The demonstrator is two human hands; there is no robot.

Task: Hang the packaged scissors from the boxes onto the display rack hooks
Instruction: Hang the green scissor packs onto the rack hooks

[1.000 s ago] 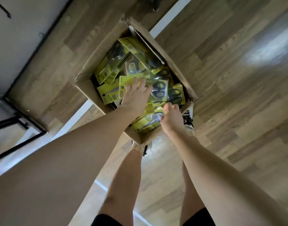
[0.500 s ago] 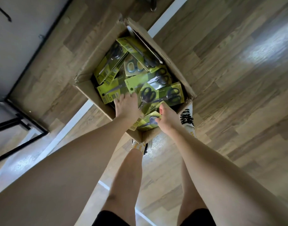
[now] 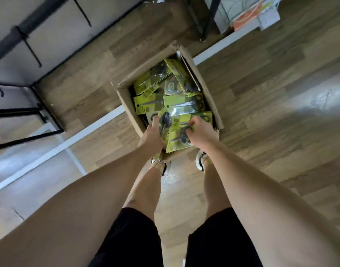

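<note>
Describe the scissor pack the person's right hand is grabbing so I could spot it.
Find the open cardboard box on the wood floor. At its near edge, the right hand grips a yellow-green pack with black-handled scissors. It is the nearest pack, overlapping the box's front rim.

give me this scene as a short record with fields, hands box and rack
setting: wood-look floor
box: open cardboard box on the floor, holding loose yellow-green scissors packs
left hand: left hand grips packs at the box's near end
right hand: right hand grips a scissors pack
rack: black display rack hooks at upper left, those in view bare
</note>
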